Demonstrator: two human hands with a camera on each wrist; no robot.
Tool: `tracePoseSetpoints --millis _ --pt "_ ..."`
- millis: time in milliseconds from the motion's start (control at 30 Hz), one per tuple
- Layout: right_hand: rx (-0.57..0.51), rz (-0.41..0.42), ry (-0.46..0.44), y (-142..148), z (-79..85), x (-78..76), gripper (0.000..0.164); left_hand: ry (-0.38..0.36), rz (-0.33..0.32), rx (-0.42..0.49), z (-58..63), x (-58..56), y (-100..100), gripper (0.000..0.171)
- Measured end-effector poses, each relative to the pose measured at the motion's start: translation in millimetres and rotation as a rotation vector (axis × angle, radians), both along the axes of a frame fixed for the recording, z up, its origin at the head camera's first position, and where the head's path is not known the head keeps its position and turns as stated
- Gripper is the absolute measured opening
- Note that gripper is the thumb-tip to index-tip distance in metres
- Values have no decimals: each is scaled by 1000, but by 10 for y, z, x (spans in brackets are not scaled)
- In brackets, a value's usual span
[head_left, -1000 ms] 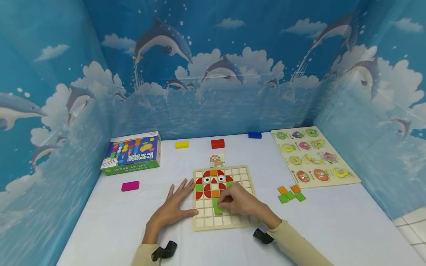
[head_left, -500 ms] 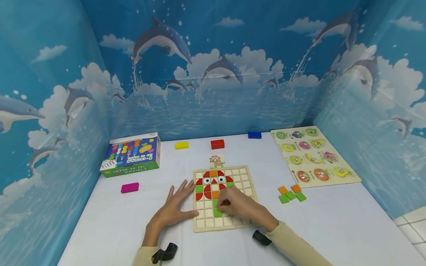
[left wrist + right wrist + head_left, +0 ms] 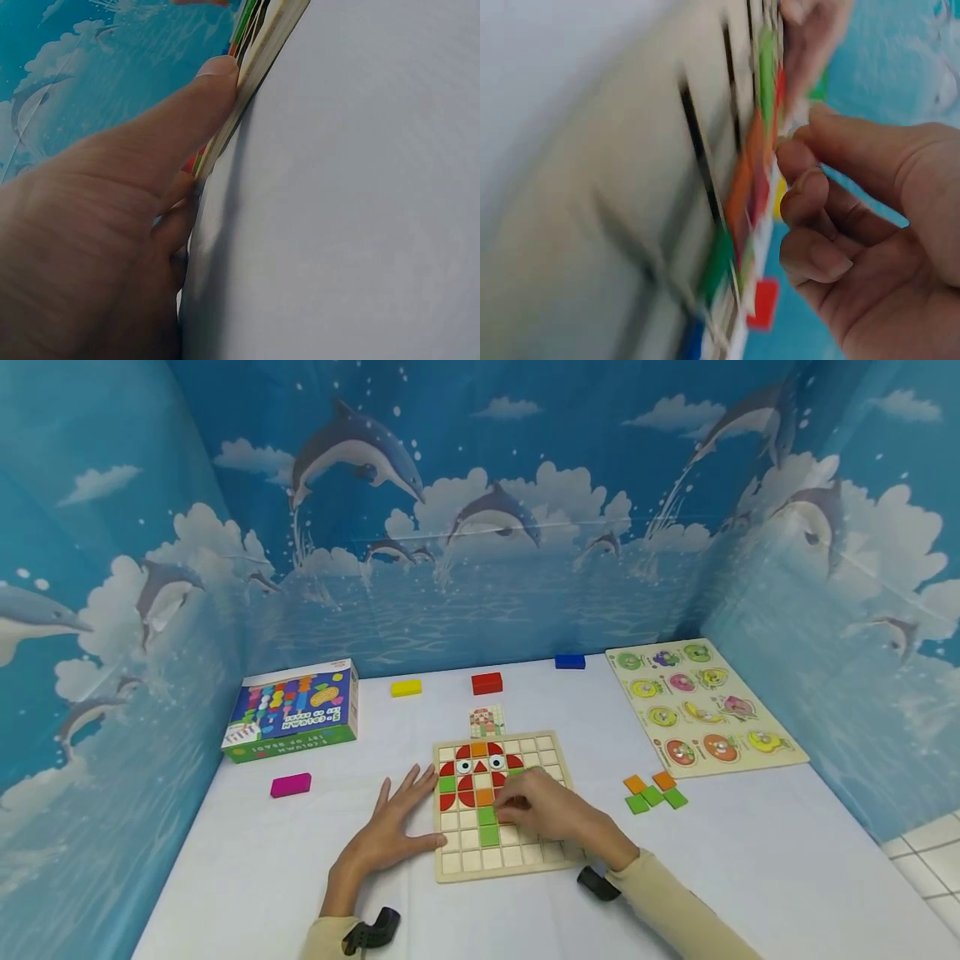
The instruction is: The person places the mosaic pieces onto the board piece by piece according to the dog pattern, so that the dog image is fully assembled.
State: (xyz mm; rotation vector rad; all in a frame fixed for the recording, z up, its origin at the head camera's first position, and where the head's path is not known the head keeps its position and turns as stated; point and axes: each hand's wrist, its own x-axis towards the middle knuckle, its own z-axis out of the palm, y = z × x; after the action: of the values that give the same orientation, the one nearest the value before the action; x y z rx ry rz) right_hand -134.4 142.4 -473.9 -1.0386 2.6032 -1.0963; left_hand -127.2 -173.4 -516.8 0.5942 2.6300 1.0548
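In the head view a wooden grid board [image 3: 468,862] lies on the white table, with red, orange and green tiles and two round eye pieces forming a face in its upper part. Two green tiles run down below it, the lower green tile [image 3: 490,836] being fully visible. My left hand [image 3: 393,827] rests at the board's left side, fingers spread, thumb [image 3: 214,86] touching the edge in the left wrist view. Over the board's middle, my right hand [image 3: 543,810] has curled fingers with nothing visible between them, fingertips beside the upper green tile [image 3: 487,816]. It hides several squares.
Loose orange and green tiles [image 3: 652,795] lie right of the board, below a fruit puzzle board [image 3: 738,760]. Behind the grid board are a pattern card [image 3: 487,721] and a red block [image 3: 487,683]. A bead-set box [image 3: 292,710] and magenta block [image 3: 291,785] are left.
My right fingertips have left the lower green tile, shifting slightly up and right. That tile now shows whole in its square. My left hand stays at the board's edge.
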Motion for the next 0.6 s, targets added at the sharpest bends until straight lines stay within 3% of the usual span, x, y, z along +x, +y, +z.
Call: tracePoseSetpoints --millis 333,467,600 --pt "26 -207 93 1029 138 -173 20 -10 13 -3 -35 7 14 104" --pt "104 -286 79 1443 111 -187 27 -2 10 -9 -36 -10 16 104" --pt "157 -313 39 1696 67 -214 32 11 17 -9 -29 -26 10 103"
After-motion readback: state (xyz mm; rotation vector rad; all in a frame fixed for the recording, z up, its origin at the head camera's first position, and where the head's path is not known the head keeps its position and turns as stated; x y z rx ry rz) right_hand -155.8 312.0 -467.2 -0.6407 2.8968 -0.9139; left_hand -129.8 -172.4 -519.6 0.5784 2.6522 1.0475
